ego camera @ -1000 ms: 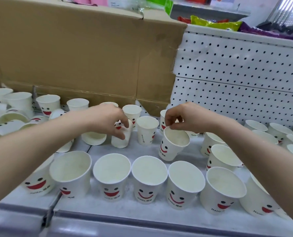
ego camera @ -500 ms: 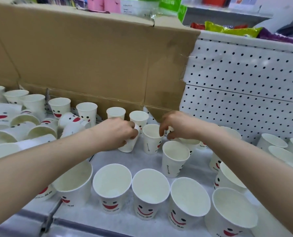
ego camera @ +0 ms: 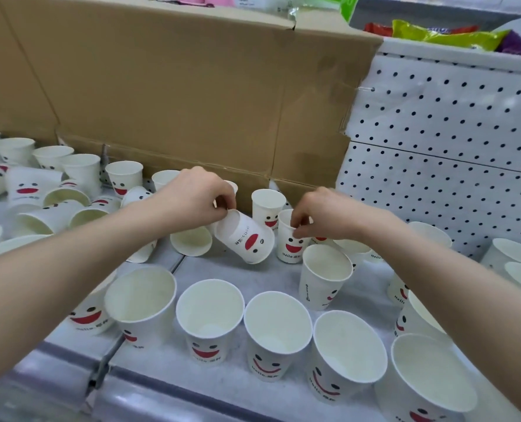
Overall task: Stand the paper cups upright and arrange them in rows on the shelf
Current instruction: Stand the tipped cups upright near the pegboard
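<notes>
White paper cups printed with red smiling faces cover the grey shelf point(ego camera: 253, 269). My left hand point(ego camera: 197, 197) pinches the base end of a tilted cup point(ego camera: 245, 239) whose mouth points down and to the right. My right hand point(ego camera: 323, 213) pinches the rim of an upright cup point(ego camera: 291, 245) just right of it. Another upright cup point(ego camera: 268, 205) stands behind them against the cardboard. A row of several upright cups point(ego camera: 277, 330) runs along the front edge. One upright cup point(ego camera: 324, 275) stands alone in the second row.
A pile of tipped and upright cups point(ego camera: 49, 205) lies at the left. A large cardboard sheet point(ego camera: 177, 95) leans behind the shelf, next to white pegboard point(ego camera: 451, 153). More upright cups point(ego camera: 515, 260) stand at the far right. Snack bags point(ego camera: 442, 33) lie above.
My left hand has lifted and tilted a cup so its face shows. My right hand has shifted onto the rim of an upright cup beside it. The view has moved closer.
</notes>
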A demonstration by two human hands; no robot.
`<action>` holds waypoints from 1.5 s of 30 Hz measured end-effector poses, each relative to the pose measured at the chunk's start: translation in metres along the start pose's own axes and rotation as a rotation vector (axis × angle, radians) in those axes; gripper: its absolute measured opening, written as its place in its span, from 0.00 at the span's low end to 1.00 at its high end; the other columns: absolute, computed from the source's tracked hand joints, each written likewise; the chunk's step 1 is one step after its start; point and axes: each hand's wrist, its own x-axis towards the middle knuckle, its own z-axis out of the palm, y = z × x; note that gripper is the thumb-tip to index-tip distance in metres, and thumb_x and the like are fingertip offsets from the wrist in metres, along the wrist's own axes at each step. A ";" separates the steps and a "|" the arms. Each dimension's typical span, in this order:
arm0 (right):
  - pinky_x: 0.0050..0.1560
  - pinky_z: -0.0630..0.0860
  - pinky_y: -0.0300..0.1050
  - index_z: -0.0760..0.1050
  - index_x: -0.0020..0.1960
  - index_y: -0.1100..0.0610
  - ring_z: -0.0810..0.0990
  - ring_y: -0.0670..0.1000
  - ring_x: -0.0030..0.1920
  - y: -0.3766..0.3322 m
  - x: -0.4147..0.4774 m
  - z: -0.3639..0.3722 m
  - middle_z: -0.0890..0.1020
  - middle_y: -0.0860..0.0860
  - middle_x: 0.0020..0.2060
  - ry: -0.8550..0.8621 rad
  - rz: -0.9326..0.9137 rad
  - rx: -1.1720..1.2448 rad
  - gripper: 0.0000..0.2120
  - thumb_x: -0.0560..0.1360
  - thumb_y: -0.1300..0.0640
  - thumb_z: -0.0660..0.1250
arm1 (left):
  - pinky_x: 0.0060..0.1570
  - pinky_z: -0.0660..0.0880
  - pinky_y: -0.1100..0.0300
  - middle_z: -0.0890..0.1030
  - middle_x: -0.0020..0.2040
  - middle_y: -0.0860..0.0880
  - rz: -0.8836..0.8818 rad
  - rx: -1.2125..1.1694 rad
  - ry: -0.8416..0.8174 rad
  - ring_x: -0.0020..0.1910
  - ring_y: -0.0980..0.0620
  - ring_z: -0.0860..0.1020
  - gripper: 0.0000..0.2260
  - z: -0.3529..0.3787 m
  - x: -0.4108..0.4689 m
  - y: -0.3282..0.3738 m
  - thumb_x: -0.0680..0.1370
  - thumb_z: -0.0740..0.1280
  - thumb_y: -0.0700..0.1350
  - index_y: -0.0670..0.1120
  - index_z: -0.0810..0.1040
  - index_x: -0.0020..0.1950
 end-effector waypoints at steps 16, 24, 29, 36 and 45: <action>0.28 0.66 0.29 0.82 0.42 0.53 0.74 0.39 0.28 -0.064 0.019 -0.031 0.79 0.42 0.30 0.127 0.297 0.449 0.04 0.73 0.53 0.73 | 0.55 0.74 0.55 0.78 0.60 0.52 0.115 -0.033 -0.227 0.56 0.51 0.76 0.22 0.008 0.015 -0.082 0.72 0.71 0.51 0.55 0.74 0.65; 0.29 0.66 0.38 0.83 0.45 0.51 0.79 0.50 0.40 -0.093 0.015 -0.006 0.82 0.46 0.38 -0.008 0.293 0.125 0.05 0.71 0.51 0.73 | 0.44 0.75 0.56 0.80 0.47 0.53 0.210 0.063 -0.420 0.46 0.51 0.76 0.26 0.015 0.013 -0.081 0.68 0.60 0.74 0.56 0.79 0.53; 0.33 0.69 0.38 0.84 0.44 0.48 0.78 0.44 0.38 -0.086 0.009 -0.009 0.83 0.42 0.37 -0.055 0.286 0.178 0.06 0.68 0.49 0.75 | 0.48 0.74 0.55 0.80 0.53 0.52 0.214 0.089 -0.427 0.53 0.49 0.76 0.38 0.014 0.011 -0.073 0.64 0.55 0.79 0.55 0.78 0.60; 0.44 0.78 0.45 0.83 0.49 0.47 0.79 0.46 0.43 -0.077 0.003 -0.013 0.83 0.42 0.42 -0.132 0.247 0.118 0.10 0.68 0.54 0.76 | 0.54 0.74 0.54 0.76 0.60 0.58 0.378 0.154 -0.501 0.58 0.53 0.74 0.34 -0.005 0.007 -0.055 0.63 0.62 0.76 0.57 0.76 0.62; 0.36 0.71 0.43 0.82 0.46 0.52 0.78 0.52 0.43 -0.068 0.001 -0.001 0.83 0.48 0.41 0.005 0.170 -0.063 0.04 0.72 0.56 0.70 | 0.38 0.71 0.59 0.80 0.41 0.52 0.294 0.133 -0.173 0.41 0.48 0.74 0.11 0.005 0.019 -0.051 0.72 0.63 0.40 0.50 0.82 0.48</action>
